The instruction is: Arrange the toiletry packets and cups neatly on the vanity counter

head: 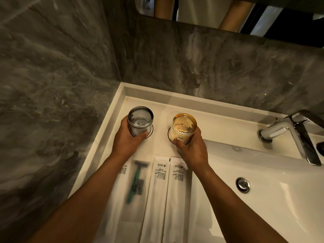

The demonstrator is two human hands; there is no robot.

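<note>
Cups stand side by side toward the back left corner of the counter (219,120): a grey cup (140,121) nearer the left edge and an amber cup (184,126) nearer the basin (263,199), each apparently base-up on a round coaster with a dark scalloped rim. The left hand (128,140) is wrapped around the grey cup, fingers closed on its wall; the right hand (191,148) is clamped the same way on the amber cup. Three packets lie lengthwise toward the front edge, just behind the wrists: a razor packet (135,186) on the left, a middle packet (157,190) touching a right packet (178,199). The main risk looks to be the amber cup, which sits close to where the counter drops into the basin; a nudge rightward could tip it over the lip. Glass on a thin coaster may also skate or drag the coaster askew if a cup is twisted rather than lifted. The forearms hover over the packets, so pulling back carelessly could sweep them out of line, and the right packet seems near the basin's edge.
</note>
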